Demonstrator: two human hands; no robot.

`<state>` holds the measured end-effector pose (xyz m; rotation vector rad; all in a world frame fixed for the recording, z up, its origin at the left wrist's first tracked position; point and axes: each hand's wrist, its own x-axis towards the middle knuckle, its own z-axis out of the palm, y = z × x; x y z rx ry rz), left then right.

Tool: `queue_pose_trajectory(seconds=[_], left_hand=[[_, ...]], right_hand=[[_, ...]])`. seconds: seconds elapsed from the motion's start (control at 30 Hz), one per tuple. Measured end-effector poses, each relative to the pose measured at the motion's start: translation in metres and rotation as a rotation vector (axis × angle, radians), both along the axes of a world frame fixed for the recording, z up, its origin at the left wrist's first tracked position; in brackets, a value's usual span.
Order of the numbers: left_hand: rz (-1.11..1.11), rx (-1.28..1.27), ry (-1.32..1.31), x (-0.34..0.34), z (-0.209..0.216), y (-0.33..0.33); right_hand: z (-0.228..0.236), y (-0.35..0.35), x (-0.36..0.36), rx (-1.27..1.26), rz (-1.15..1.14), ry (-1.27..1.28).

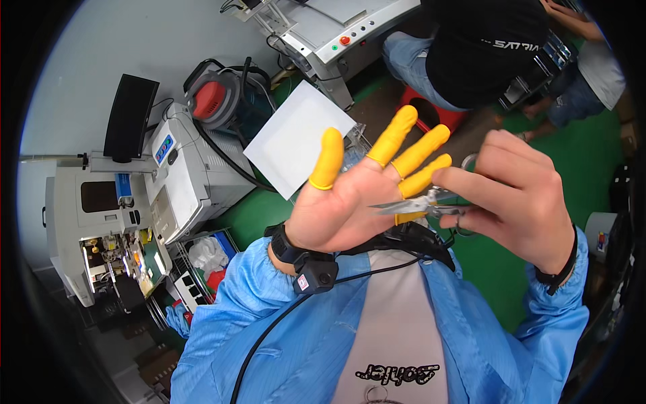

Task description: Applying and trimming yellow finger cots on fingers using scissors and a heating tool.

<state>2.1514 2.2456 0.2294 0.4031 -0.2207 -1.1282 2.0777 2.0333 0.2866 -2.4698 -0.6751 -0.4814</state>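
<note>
Four yellow finger cots (396, 137) show clearly on the left hand (346, 202), and part of a fifth peeks out behind the scissors (425, 203). That hand is spread flat, palm up, gripping nothing, its thumb toward 11 o'clock and its fingers fanned toward 1 and 2. The right hand (525, 192), at 3 o'clock from the palm, grips the scissors by the handles, with the blades reaching toward 9 o'clock across the little-finger side of the palm. Whether the metal touches the skin cannot be told. Good handling here, I judge, depends on a quiet left hand: leave the palm steady and let the right one do the steering. Angling the points toward 12 o'clock, off the palm, would be safer, and any squeeze of the handles should wait until both blades are in sight and clear of skin and thin cot edges. The black cable (272, 325), toward 7 o'clock, wants slack so it cannot tug the left wrist.
</note>
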Motion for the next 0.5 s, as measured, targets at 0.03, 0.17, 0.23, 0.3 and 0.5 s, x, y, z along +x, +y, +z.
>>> queue_pose_trajectory(seconds=[0.03, 0.17, 0.23, 0.3, 0.5], left_hand=[[-0.040, -0.001, 0.017, -0.001, 0.003, 0.001], [-0.106, 0.034, -0.055, -0.007, -0.004, -0.001], [-0.115, 0.042, -0.071, -0.008, -0.006, -0.002], [-0.122, 0.048, -0.085, -0.009, -0.008, -0.002], [-0.237, 0.068, -0.050, -0.010, -0.016, 0.004]], right_hand=[[0.003, 0.003, 0.003, -0.020, 0.012, 0.017], [0.003, 0.003, 0.016, -0.090, 0.039, -0.004], [0.002, 0.003, 0.016, -0.093, 0.050, -0.004], [0.001, 0.002, 0.017, -0.096, 0.063, -0.002], [-0.001, -0.008, 0.030, -0.116, 0.174, 0.014]])
